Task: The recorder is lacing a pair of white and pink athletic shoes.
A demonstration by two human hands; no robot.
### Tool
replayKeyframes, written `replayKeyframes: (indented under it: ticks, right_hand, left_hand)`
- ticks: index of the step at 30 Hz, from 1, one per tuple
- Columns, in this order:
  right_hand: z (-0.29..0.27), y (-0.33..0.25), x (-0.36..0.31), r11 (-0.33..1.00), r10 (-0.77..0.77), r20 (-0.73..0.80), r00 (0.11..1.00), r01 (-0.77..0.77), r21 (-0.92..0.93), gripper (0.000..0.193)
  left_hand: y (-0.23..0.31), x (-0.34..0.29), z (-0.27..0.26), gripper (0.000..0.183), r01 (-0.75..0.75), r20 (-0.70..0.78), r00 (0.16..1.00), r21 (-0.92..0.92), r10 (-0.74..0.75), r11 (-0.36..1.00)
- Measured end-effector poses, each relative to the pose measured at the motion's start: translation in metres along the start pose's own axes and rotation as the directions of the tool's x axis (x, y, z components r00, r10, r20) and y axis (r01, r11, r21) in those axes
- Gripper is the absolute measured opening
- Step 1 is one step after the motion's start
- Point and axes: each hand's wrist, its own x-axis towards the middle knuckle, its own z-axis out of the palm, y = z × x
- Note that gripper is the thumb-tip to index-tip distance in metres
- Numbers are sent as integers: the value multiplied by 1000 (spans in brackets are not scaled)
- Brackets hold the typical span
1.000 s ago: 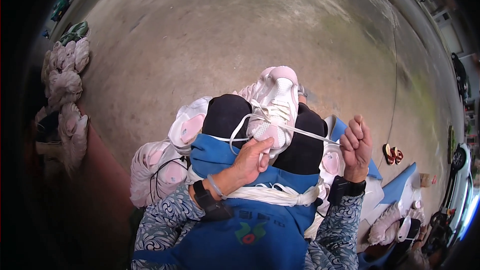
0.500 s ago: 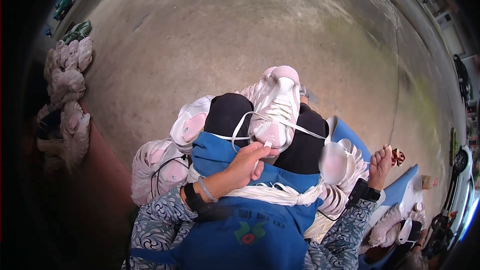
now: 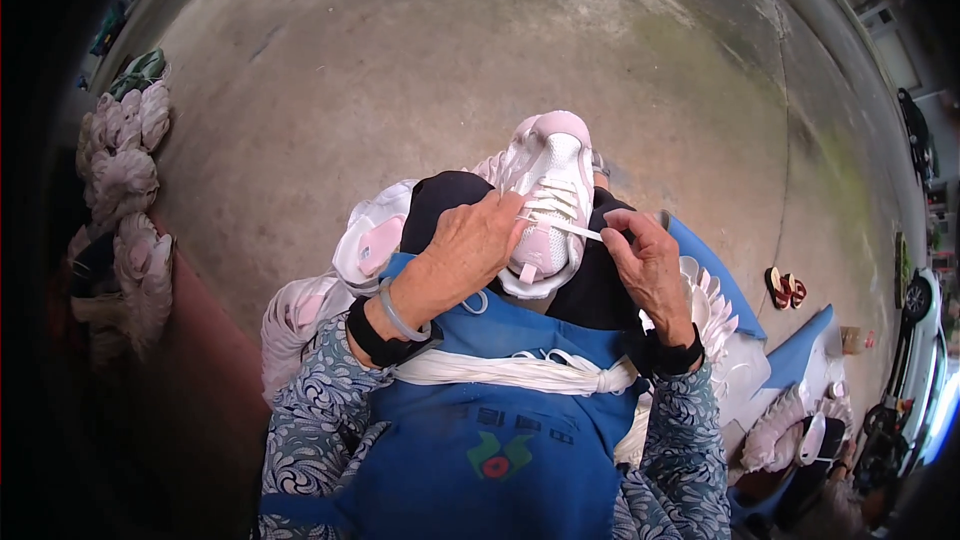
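A pink-and-white sneaker (image 3: 562,135) rests between my knees, its toe pointing away from me and its heel near my lap. White lace runs in rows across its front. My right hand (image 3: 648,265) pinches a flat white shoelace (image 3: 570,227) drawn out to the right of the tongue. On the shoe's left side, my left hand (image 3: 470,245) is closed by the top lace row, with lace at its fingertips. A lace end curls out below that hand. Over my blue apron (image 3: 440,450) lies a knotted bundle of white laces (image 3: 480,370).
More pink-and-white shoes (image 3: 300,320) are stacked at my left, and others (image 3: 705,300) at my right. Shoe piles (image 3: 125,180) stand far left. Sandals (image 3: 785,288) lie on the concrete floor (image 3: 400,70) at right, near blue sheets (image 3: 800,350). A car (image 3: 925,310) is at the far right edge.
My right hand has come in from far right to beside the shoe. My left hand has moved from the heel tab up to the laces. The lace has been drawn closer to the shoe.
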Motion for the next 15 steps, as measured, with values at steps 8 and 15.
replayKeyframes:
  ticks: [8,15]
  right_hand:
    - [6,3,2,960,-208,132,969,228,-160,12]
    - [8,8,3,953,-189,46,981,194,-232,14]
  left_hand:
    - [-14,-5,-12,13,-36,18,999,56,35,998]
    - [-16,-4,-9,11,-3,-43,999,74,6,997]
